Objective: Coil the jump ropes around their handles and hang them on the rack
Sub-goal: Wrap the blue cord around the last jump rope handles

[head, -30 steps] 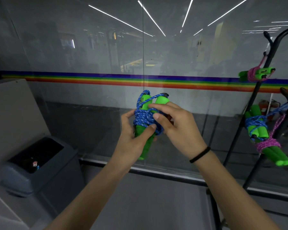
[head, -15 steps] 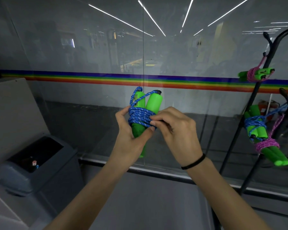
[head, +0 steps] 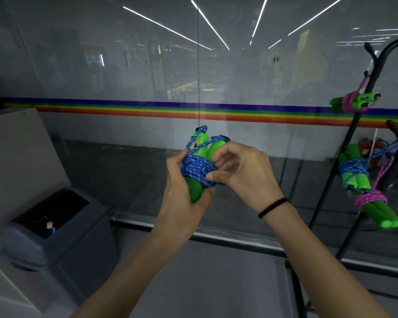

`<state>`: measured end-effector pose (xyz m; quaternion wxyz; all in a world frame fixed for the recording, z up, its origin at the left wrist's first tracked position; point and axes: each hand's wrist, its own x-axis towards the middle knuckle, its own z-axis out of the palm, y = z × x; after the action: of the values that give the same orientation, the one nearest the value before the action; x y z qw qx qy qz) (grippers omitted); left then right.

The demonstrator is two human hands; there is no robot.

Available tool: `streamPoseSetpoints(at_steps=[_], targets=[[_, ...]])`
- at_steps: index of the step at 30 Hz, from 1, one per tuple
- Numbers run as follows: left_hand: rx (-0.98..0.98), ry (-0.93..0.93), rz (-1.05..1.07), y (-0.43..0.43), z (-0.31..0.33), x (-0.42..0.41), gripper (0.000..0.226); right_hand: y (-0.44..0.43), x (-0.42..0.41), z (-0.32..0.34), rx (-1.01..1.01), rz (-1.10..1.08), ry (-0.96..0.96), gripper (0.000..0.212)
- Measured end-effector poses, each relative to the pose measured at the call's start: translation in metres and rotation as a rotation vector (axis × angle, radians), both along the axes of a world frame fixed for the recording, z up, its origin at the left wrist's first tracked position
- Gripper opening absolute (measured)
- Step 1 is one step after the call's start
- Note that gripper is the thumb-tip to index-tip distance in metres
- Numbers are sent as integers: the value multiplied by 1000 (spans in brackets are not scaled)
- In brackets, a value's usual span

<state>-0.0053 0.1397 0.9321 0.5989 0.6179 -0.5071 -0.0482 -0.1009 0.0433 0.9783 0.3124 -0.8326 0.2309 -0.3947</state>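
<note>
View from a head camera, looking down at two bare arms raised in front of a glass wall (head: 124, 65) with a rainbow stripe (head: 124, 109) running across it. The left hand (head: 182, 198) grips the lower part of a blue jump rope (head: 198, 168), its fingers (head: 173, 162) clamped round the pair of green handles (head: 197, 193), which stand nearly upright and lean a little to the left. The rope is wound in a thick band round the middle of the handles, with a loop over their tops.

The right hand (head: 241, 175), with a black band (head: 272, 206) on its wrist, has its fingers curled in against the right side of the coil and its thumb pressed on the lowest turns. A second ago this hand lay flat across the top of the handles; since then it has dropped to the coil and closed on it. This looks like tucking in or tightening the last of the rope, so the winding seems almost done.

A black rack (head: 345, 143) stands well apart at the right edge. Three wound ropes already hang there: a pink one (head: 354, 102) high up, a blue one (head: 354, 173) lower, and another pink one (head: 370, 200) just below that. Hanging this rope is the step left. A grey bin (head: 55, 244) sits on the floor at the left
</note>
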Motion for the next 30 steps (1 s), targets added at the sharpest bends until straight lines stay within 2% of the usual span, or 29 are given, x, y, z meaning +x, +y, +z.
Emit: streamPoseSetpoints(at_steps=[8, 17, 30], targets=[[27, -60, 48, 0, -3, 2, 73, 8, 6, -4, -24, -27, -28, 19], [49, -82, 57, 0, -9, 9, 70, 7, 8, -5, -28, 40, 70, 15], [95, -89, 74, 0, -16, 14, 66, 1, 10, -14, -220, -21, 158, 8]])
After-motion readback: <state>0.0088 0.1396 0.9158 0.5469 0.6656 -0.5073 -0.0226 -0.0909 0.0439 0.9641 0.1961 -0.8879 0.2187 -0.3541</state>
